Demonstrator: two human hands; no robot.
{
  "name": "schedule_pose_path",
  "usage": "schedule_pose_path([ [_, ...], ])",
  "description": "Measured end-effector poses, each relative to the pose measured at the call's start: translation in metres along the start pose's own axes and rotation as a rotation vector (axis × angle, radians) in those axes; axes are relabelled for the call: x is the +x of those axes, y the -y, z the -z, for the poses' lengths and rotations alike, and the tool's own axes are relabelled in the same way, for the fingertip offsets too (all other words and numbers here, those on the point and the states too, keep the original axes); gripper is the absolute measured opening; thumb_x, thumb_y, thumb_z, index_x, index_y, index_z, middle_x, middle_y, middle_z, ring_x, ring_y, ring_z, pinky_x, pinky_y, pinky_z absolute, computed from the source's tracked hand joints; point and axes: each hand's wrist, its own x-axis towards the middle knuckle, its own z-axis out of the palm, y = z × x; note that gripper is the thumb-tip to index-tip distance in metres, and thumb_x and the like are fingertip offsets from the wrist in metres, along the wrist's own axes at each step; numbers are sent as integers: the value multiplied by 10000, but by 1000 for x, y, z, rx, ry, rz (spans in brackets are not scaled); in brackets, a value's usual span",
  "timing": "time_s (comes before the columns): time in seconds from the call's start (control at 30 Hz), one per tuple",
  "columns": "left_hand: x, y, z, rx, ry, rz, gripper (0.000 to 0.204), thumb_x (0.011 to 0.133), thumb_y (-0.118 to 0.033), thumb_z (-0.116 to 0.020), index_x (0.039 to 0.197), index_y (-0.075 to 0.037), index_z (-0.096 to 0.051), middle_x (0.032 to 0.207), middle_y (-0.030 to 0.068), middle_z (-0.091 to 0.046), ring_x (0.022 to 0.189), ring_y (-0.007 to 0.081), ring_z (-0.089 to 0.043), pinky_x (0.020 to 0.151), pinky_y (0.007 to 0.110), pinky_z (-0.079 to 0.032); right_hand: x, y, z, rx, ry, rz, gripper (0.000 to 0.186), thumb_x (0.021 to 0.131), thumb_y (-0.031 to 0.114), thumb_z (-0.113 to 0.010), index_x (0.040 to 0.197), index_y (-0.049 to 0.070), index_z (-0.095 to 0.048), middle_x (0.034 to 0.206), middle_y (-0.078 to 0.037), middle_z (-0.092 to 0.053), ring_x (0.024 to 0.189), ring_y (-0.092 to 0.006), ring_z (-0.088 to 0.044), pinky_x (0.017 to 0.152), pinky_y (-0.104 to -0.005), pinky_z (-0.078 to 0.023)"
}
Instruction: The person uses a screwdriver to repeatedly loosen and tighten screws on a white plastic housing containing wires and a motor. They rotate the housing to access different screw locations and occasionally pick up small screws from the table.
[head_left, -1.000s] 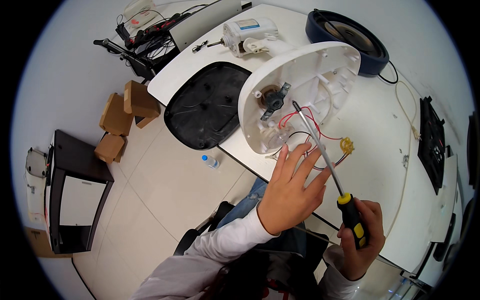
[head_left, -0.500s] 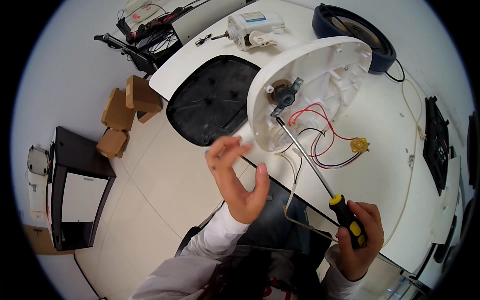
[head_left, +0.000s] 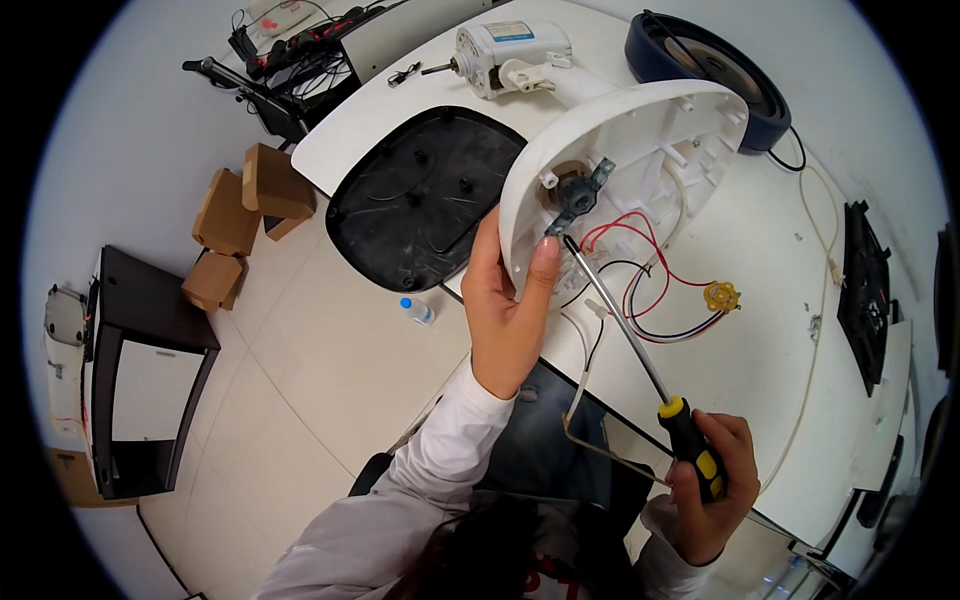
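A white plastic fan base [head_left: 535, 150] lies tipped on its side, its hollow underside facing me. My left hand [head_left: 505, 320] grips its near left rim, thumb inside and fingers behind the wall. Inside, a dark grey bracket [head_left: 582, 195] sits over a round opening. My right hand [head_left: 715, 485] is closed round the black and yellow handle of a screwdriver [head_left: 630, 325]. The screwdriver's tip is beside the bracket's lower end, near my left thumb; whether they touch I cannot tell. Red, blue and black wires run from the base to a yellow round switch [head_left: 721, 296] on the table.
Left of the base lies a black cover plate [head_left: 400, 190], overhanging the table edge. The white fan motor [head_left: 510, 55] rests behind it. A dark blue round part [head_left: 770, 100] stands at the back right. A pale cord [head_left: 822, 290] crosses the white table [head_left: 770, 390]. On the floor stands a bottle [head_left: 416, 311].
My left hand has moved up from open air and taken hold of the base's rim. The right hand keeps the screwdriver in nearly the same place.
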Motion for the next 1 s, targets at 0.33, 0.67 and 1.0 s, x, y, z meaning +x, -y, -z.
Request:
schedule_pose_path([
  [0.33, -1, 3, -1, 9, -30, -19, 397, 868, -149, -590, 1201, 19, -454, 1048, 69, -537, 900, 105, -502, 787, 234, -408, 1, -4, -1, -72, 4, 87, 400, 647, 82, -617, 1028, -35, -593, 926, -151, -548, 752, -210, -573, 651, -271, -462],
  [0.67, -2, 11, -12, 78, -51, -107, 372, 848, -119, -596, 1173, 29, -491, 992, 111, -596, 849, 120, -544, 755, 241, -432, 1, 53, 11, -578, 83, 283, 294, 928, 201, -445, 1057, -11, -604, 689, -113, -588, 513, -215, -562, 450, -298, -423],
  [1.0, -1, 13, -10, 79, -35, -104, 366, 841, -118, -601, 1161, 30, -503, 966, 116, -612, 824, 128, -568, 746, 250, -445, 1, 74, 4, -928, 19, 510, 241, 822, 72, -595, 1051, 0, -616, 774, -117, -612, 619, -229, -596, 534, -300, -486],
])
